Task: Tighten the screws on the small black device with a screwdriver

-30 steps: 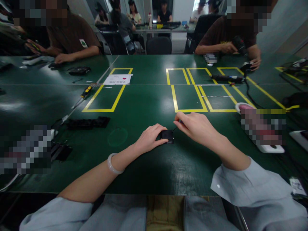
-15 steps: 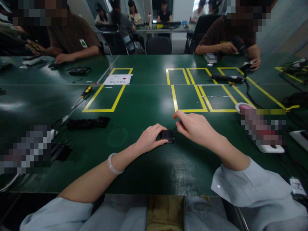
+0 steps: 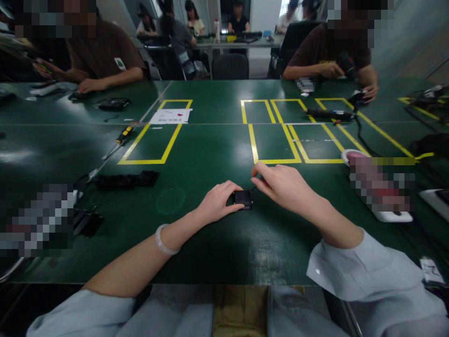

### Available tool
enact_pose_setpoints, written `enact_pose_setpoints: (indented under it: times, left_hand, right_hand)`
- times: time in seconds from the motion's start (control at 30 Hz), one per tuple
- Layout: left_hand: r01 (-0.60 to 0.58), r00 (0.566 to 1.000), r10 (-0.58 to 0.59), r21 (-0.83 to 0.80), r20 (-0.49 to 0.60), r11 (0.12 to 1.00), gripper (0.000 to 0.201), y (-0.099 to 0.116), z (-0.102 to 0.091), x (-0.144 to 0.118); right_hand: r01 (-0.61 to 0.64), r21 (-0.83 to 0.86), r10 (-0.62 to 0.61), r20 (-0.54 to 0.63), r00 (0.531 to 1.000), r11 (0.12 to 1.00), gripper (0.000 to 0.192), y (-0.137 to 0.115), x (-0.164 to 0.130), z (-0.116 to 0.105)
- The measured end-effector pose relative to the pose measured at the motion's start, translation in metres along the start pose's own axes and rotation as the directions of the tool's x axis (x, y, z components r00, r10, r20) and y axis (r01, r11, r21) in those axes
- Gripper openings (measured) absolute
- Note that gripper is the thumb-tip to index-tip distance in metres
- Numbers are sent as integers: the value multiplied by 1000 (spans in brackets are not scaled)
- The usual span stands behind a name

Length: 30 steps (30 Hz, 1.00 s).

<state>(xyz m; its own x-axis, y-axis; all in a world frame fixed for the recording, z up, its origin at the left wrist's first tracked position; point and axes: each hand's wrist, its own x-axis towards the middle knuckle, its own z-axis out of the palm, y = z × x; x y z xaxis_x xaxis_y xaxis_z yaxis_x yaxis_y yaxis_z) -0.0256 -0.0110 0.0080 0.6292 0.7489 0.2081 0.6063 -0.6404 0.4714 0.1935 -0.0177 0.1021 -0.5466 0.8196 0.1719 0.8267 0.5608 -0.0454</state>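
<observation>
A dark green tabletop [image 3: 210, 243] fills the scene, marked with yellow tape rectangles [image 3: 154, 140] toward the far side. People in brown shirts sit at the far left and far right edges. A row of black parts [image 3: 122, 179] lies at the near left, a screwdriver [image 3: 121, 138] beyond it. Near the middle, the left hand [image 3: 217, 202] is closed around a small black block [image 3: 243, 199] resting on the tabletop (a pale bangle [image 3: 162, 239] circles that wrist). The right hand [image 3: 286, 187] sits just right of the block, fingers pinched on a thin dark wire [image 3: 253, 188] that runs from it.
</observation>
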Motion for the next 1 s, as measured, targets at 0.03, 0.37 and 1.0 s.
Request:
enact_pose_setpoints:
  times: [0.03, 0.37, 1.0]
  left_hand:
    - [-2, 1000, 2, -1, 0, 1000, 37, 0, 0, 0]
    - [-1, 1000, 1, 3, 4, 1000, 36, 0, -1, 0]
    - [1, 1000, -2, 7, 22, 1000, 36, 0, -2, 0]
  right_hand:
    - [-4, -14, 4, 7, 1000, 1000, 22, 0, 0, 0]
    - [8, -6, -8, 2, 1000, 1000, 22, 0, 0, 1]
    - [7, 54, -6, -12, 1000, 999, 23, -1, -1, 0]
